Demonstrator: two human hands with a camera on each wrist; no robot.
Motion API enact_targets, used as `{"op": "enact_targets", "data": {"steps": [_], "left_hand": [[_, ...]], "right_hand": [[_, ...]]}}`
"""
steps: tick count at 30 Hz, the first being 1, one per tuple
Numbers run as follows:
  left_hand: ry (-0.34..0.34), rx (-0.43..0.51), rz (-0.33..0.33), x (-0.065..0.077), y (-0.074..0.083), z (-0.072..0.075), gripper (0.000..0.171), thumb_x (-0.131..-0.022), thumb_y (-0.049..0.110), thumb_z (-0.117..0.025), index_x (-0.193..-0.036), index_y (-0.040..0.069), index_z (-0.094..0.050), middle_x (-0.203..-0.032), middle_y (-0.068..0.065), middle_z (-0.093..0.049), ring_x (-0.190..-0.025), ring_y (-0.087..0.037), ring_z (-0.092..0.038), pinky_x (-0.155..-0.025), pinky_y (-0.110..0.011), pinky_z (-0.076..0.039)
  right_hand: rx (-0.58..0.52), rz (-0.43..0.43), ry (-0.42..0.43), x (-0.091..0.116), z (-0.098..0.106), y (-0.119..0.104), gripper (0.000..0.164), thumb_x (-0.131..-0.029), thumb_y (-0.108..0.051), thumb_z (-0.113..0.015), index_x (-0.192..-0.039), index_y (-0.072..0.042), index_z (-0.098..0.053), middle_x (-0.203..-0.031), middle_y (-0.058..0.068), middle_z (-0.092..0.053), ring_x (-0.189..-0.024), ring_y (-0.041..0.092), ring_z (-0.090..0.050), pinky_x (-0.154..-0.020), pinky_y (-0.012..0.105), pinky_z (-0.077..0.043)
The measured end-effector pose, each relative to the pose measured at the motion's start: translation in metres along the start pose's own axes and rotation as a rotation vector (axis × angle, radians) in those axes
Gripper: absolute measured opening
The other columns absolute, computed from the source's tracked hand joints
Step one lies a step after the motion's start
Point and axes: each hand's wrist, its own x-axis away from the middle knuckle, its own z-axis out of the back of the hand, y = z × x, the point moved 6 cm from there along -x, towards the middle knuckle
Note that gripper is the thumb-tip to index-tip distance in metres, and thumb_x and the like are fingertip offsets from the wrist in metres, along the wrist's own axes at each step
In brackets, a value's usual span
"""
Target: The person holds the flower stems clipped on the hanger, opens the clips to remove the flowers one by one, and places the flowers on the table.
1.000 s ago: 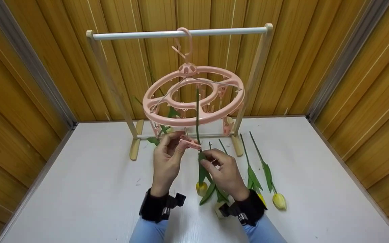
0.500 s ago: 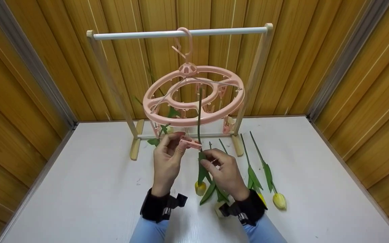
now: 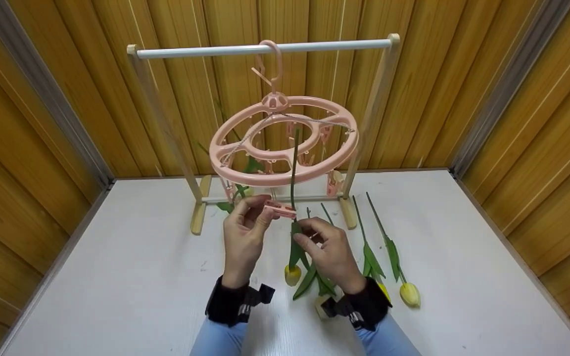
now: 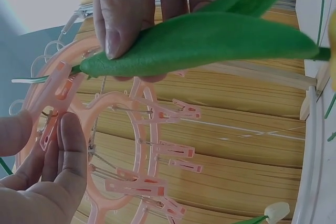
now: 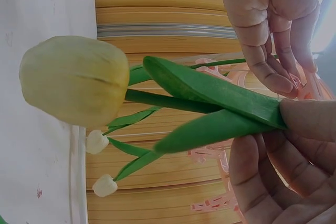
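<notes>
My left hand [image 3: 245,240] pinches a pink clothespin [image 3: 281,209] between thumb and fingers. It dangles from a round pink drying hanger [image 3: 245,177]. In the left wrist view the clothespin's tip lies across the stem just above the leaves. A yellow artificial tulip [image 3: 292,276] points bloom down, its bare stem rising in front of the hanger's ring. My right hand [image 3: 332,252] pinches this tulip where the green leaves [image 5: 215,87] meet the stem. Large in the right wrist view, the yellow bloom [image 5: 73,80] hangs free of the fingers.
The hanger hooks over a white bar [image 3: 191,51] on a wooden-legged rack. More clothespins [image 4: 176,149] hang from its rings. White tulips [image 5: 105,185] hang at the left side. Several tulips, one with a pale yellow bloom [image 3: 409,295], lie on the white table [image 3: 131,277] at right.
The tulip's stem top has swung slightly right and its bloom slightly left. The clothespin has turned a little toward the stem. Both hands stay nearly in place.
</notes>
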Motion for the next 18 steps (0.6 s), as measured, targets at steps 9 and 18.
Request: {"op": "enact_targets", "data": {"steps": [9, 18], "left_hand": [[0.009, 0.027, 0.018, 0.0, 0.0008, 0.0, 0.028, -0.098, -0.001, -0.067, -0.12, -0.017, -0.061, -0.108, -0.024, -0.069, -0.091, -0.02, -0.071, -0.084, -0.031, -0.058], [0.011, 0.025, 0.014, 0.0003, -0.0001, 0.0003, 0.03, -0.098, 0.001, -0.067, -0.12, -0.019, -0.06, -0.107, -0.024, -0.069, -0.09, -0.021, -0.071, -0.085, -0.033, -0.059]], "right_hand": [[-0.006, 0.018, 0.009, -0.0004, 0.0005, 0.0002, 0.017, -0.094, -0.004, -0.074, -0.109, 0.0, -0.073, -0.093, 0.006, -0.074, -0.079, 0.016, -0.068, -0.066, 0.026, -0.056], [-0.045, 0.033, 0.011, -0.0007, 0.0007, -0.003, 0.015, -0.094, -0.003, -0.073, -0.108, -0.001, -0.073, -0.094, 0.008, -0.074, -0.077, 0.017, -0.068, -0.063, 0.026, -0.056]]}}
